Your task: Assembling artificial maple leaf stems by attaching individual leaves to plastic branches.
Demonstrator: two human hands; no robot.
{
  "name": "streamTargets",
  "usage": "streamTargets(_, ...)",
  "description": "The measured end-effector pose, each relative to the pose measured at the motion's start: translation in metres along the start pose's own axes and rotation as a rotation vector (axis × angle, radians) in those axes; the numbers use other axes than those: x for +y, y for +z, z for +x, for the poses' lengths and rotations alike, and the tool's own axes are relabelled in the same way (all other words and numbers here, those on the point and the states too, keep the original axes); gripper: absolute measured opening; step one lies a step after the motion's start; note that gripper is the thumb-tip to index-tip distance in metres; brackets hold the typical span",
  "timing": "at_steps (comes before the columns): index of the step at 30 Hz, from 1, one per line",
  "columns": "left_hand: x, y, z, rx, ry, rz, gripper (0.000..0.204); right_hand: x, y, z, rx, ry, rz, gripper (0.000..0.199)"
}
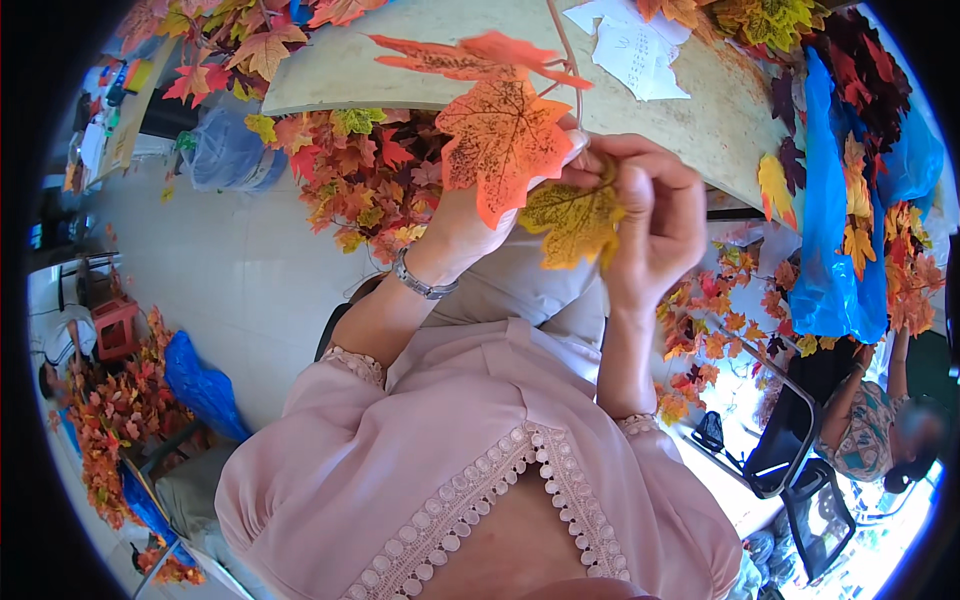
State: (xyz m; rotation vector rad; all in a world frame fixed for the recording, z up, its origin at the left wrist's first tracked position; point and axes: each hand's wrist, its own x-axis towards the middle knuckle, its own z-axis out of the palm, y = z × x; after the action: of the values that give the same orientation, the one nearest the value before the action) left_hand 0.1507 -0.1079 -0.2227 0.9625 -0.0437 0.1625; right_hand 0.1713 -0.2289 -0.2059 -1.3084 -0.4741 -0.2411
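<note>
My left hand [470, 228] is closed around the thin brown stem [565, 45] of an artificial maple branch, partly hidden behind its large speckled orange leaf [503, 145]. Another orange-red leaf [460, 58] spreads out above that one. With thumb and fingers, my right hand [662, 215] pinches a yellow-green maple leaf [568, 222] by its short stalk. The two hands nearly meet at the stem, just off the table's near edge. Exactly where stalk and stem touch is hidden by my fingers.
A pale table [370, 75] lies ahead, with torn white paper [635, 55] on it. Autumn leaf bunches [345, 170] hang below its edge. Blue plastic bags [830, 230] hang at the right. A clear plastic bag [230, 150] is at the left. Another person [870, 430] sits at the far right.
</note>
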Motion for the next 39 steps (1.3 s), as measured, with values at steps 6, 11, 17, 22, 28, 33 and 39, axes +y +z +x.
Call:
streamTargets(6,0.004,-0.01,0.003,-0.02,-0.071,-0.049,0.016,-0.005,-0.01,0.0,-0.054,0.141,-0.242,0.006)
streamTargets(11,-0.004,-0.022,-0.003,0.051,-0.113,-0.197,0.02,0.011,-0.003,-0.002,-0.223,0.266,-0.054,0.011)
streamTargets(17,0.004,-0.029,-0.011,0.075,-0.008,0.188,0.015,0.011,0.005,-0.003,-0.289,0.465,0.241,0.019)
streamTargets(22,0.005,-0.033,-0.01,-0.003,-0.003,0.068,0.017,0.016,0.009,-0.002,-0.314,0.354,0.231,0.017)
streamTargets(28,0.003,-0.036,-0.01,0.037,-0.053,0.061,0.025,0.019,0.015,-0.004,-0.285,0.349,0.264,0.025)
streamTargets(33,-0.002,-0.039,-0.012,0.05,-0.019,0.077,0.026,0.02,0.016,-0.006,-0.289,0.327,0.288,0.026)
streamTargets(39,-0.006,-0.048,-0.012,-0.01,0.041,0.387,0.026,0.019,0.013,-0.007,-0.299,0.356,0.308,0.024)
